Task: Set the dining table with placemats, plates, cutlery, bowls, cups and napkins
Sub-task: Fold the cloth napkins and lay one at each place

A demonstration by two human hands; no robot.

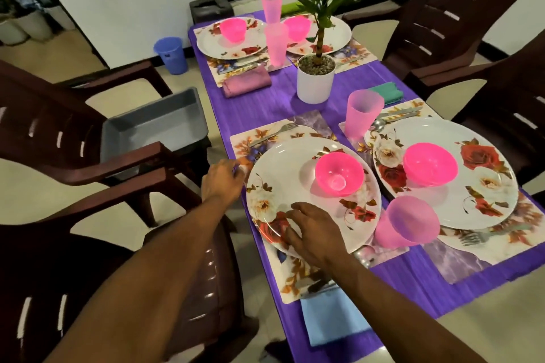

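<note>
Resting under right fingers [290, 234]: plate [298, 174]

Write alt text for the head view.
A person's left hand and right hand rest on the near floral plate, which holds a pink bowl. Three more place settings surround a potted plant on the purple table.

Glossy floral plate [298, 186], translucent pink plastic bowl [339, 173]

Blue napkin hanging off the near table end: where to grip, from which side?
Pinch the blue napkin at its overhanging near edge, coming from the table's near end. That part likely juts past the table, so fingers fit beneath; its far edge lies tucked under the placemat.
</note>
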